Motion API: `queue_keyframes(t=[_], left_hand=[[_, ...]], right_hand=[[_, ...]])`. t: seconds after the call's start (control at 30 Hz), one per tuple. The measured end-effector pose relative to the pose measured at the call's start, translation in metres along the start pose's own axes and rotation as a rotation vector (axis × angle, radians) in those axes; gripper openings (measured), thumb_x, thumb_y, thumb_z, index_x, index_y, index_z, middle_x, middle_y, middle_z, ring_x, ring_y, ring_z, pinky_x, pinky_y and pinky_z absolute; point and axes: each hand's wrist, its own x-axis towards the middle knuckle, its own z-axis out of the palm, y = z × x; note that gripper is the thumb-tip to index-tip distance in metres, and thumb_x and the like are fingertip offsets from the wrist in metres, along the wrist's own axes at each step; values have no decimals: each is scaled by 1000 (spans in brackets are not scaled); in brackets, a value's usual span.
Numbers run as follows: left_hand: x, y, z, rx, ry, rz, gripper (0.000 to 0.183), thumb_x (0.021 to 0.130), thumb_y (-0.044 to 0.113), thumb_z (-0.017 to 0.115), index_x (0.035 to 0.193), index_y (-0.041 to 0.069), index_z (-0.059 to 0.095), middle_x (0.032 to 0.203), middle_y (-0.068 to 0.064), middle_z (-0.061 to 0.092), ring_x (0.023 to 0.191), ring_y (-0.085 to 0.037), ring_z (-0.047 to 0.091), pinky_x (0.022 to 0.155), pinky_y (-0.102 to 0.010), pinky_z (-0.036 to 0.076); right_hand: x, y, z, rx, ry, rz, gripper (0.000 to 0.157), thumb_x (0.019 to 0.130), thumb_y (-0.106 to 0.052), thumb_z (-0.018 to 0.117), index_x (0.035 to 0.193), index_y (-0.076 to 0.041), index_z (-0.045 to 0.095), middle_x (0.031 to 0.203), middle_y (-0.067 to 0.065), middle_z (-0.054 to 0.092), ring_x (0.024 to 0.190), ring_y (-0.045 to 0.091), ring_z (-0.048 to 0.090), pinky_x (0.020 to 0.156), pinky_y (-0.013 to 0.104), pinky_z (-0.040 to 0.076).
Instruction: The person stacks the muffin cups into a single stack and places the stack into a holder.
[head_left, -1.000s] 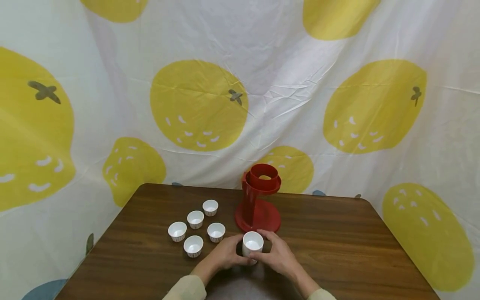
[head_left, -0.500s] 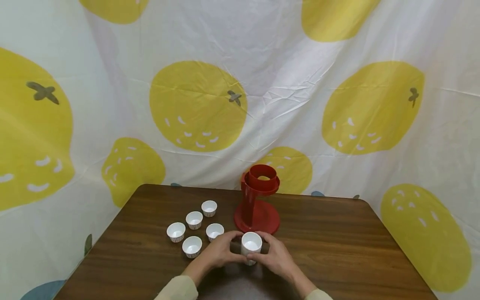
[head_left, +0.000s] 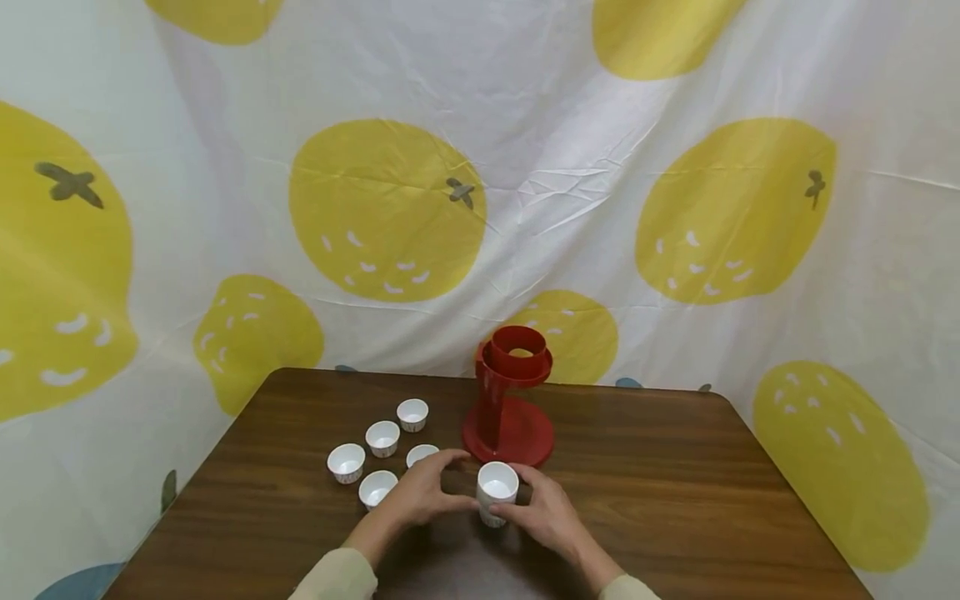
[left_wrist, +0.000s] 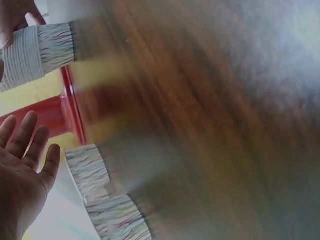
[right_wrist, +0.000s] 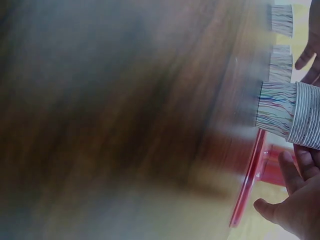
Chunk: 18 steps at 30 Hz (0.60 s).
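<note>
A stack of nested white paper baking cups (head_left: 487, 495) stands upright on the table, its lowest cup marked with coloured streaks (right_wrist: 276, 106). My right hand (head_left: 551, 512) holds the stack from the right, thumb in front and fingers behind. On the other side, my left hand (head_left: 420, 493) is spread open, its thumb close to the stack; whether it touches cannot be told. The left wrist view shows the left hand (left_wrist: 22, 172) with fingers extended and nothing held. Just behind the stack is a red stand (head_left: 491, 412) with a round base and a ring-shaped holder on top.
Several single white baking cups (head_left: 347, 461) sit apart at the left of the brown wooden table (head_left: 675, 483). The left hand partly covers a nearer cup (head_left: 422, 454). A lemon-print cloth (head_left: 555, 167) hangs behind the table.
My left hand has come off the stack and shifted left, its fingers spreading. My right hand still holds the stack, which has stayed nearly in place. The head view has turned slightly.
</note>
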Motion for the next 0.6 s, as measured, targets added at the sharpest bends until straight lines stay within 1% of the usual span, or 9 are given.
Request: queue_keyframes(t=[0.13,0.3,0.47,0.6], left_hand=[[-1,2,-8,0,18,3,69,76,35,86,130,1,58,116,-14,66,111,-31,60,94,-49,47],[-3,2,-18,-31,40,-17,68,78,34,85,130,3,58,119,-17,65,113,-33,59,95,-52,45],[-5,0,-29,-55,67,-12,66,78,32,86,130,2,58,122,-18,64,114,-33,58,96,-54,45],[-9,-2,-39,-65,101,-39,65,78,30,86,130,2,58,120,-16,64,113,-34,59,96,-53,45]], right_hand=[[0,0,1,-3,8,1,65,75,-38,86,127,-6,63,117,4,67,111,27,60,96,51,44],[-1,0,2,4,12,-7,63,76,-35,86,126,-5,63,117,5,68,112,28,60,96,52,44],[-1,0,1,-4,16,1,63,76,-36,86,126,-6,63,116,4,68,112,28,60,96,52,44],[-2,0,1,-16,18,6,64,76,-37,86,126,-6,63,117,4,68,112,27,60,96,52,44]])
